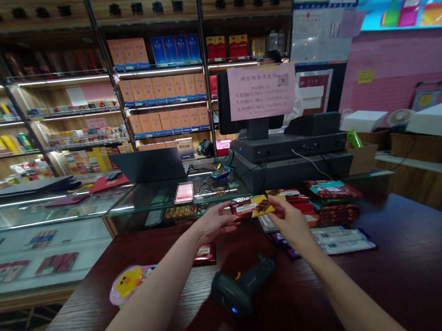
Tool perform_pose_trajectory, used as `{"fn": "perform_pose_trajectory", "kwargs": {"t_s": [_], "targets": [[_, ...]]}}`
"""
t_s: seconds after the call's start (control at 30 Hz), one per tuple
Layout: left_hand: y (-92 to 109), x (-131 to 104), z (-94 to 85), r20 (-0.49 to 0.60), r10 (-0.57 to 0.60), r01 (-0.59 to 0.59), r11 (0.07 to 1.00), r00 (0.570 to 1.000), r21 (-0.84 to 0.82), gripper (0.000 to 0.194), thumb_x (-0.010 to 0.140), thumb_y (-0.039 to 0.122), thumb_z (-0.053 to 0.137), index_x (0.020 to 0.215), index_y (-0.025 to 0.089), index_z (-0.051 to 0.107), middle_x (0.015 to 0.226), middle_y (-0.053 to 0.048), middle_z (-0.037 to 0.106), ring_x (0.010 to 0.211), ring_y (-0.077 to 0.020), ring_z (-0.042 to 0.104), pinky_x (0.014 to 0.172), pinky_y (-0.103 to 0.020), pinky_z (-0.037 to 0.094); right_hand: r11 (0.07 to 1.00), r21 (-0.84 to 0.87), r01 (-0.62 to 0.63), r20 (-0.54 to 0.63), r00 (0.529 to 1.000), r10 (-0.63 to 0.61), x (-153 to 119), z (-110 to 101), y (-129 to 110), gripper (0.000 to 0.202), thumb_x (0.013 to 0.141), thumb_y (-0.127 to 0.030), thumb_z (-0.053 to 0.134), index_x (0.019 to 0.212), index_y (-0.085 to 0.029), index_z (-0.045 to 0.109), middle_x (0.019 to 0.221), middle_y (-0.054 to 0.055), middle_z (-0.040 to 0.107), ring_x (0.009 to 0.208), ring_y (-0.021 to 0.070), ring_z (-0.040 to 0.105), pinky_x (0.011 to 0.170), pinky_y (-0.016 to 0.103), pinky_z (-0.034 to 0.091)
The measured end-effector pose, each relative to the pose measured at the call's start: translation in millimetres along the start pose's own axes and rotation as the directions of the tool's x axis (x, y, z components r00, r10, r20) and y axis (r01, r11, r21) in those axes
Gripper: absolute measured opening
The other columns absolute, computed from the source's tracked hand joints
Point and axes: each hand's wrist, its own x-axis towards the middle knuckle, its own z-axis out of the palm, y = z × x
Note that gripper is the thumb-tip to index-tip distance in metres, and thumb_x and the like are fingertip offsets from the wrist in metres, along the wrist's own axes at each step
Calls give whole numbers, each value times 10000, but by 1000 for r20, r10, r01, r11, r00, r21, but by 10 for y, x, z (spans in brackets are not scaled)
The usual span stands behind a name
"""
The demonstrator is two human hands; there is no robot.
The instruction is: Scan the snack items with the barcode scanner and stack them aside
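Observation:
Above the counter, both hands hold a chocolate bar (255, 207) in a red and yellow wrapper level between them. Its left end is at the fingertips of my left hand (216, 223), and my right hand (293, 226) pinches its right end. A black barcode scanner (240, 289) lies below on the dark wooden counter (416, 264). Partly behind my left forearm are a red packet (205, 255) and a pink package with a yellow duck face (129, 283). Beyond my right hand, red and brown snack packs (336, 207) are stacked, with silvery-white packets (343, 239) in front.
Behind the counter stand a cash-register monitor (225, 104) with a pink paper sign (262, 91), and an open laptop (149, 165) on a glass display case (124, 207). A person (298, 105) is mostly hidden behind the monitor. Stocked shelves (162, 70) line the wall.

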Motion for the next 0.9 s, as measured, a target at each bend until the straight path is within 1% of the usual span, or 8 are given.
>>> {"fn": "perform_pose_trajectory", "kwargs": {"t_s": [0.1,0.2,0.4,0.53,0.63,0.7,0.8,0.9], "targets": [[-19,-132,-172,5,35,-35,997,999,73,873,621,132,861,1401,194,474,963,-46,694,788,-122,673,731,-250,512,1000,24,-1,51,999,0,-41,127,-101,519,752,-282,574,1260,-199,644,1263,105,690,1073,256,683,967,430,530],[-37,-252,-306,-19,91,-86,981,996,176,917,583,132,872,1404,166,464,946,-29,690,772,-116,659,717,-245,499,998,55,-20,102,995,14,-86,258,-178,514,754,-279,576,1256,-196,646,1223,97,708,1039,249,692,934,411,545],[-122,-421,-544,-113,225,-169,914,968,369,794,579,168,862,1303,135,537,824,19,670,730,-118,647,693,-253,501,987,154,-46,180,984,18,-146,550,-220,484,748,-274,601,1225,-206,655,1171,81,728,999,227,703,911,388,558],[-172,-577,-653,-123,303,-215,859,945,465,645,642,278,846,1222,145,597,920,-42,720,826,-168,684,766,-302,536,963,253,-90,257,966,23,-181,700,-234,509,742,-274,626,1244,-191,635,1205,105,712,1030,231,700,923,395,560],[-173,-709,-682,-184,302,-199,880,935,432,579,659,317,843,1170,147,630,1061,-98,735,956,-213,695,853,-338,542,932,344,-116,284,959,14,-218,768,-242,473,743,-279,651,1208,-196,650,1217,111,710,1089,241,684,962,405,545],[-167,-774,-683,-233,267,-163,908,935,387,569,658,329,848,1154,140,646,1093,-108,732,975,-219,693,870,-336,538,925,361,-123,287,958,15,-248,794,-250,421,757,-294,662,1169,-204,665,1198,102,720,1097,241,683,986,413,531],[-179,-810,-679,-306,210,-115,946,928,302,595,691,388,830,1204,153,644,1133,-102,716,974,-204,685,877,-324,532,944,308,-122,289,957,29,-297,800,-296,331,786,-340,674,1095,-222,692,1128,79,745,1040,245,698,969,416,530],[-227,-776,-687,-375,199,-121,968,906,219,599,736,472,784,1229,166,636,1203,-102,676,1044,-196,656,898,-305,522,970,229,-79,273,962,14,-342,779,-387,257,817,-394,659,1012,-239,724,1032,55,763,961,256,702,898,400,536]]}}
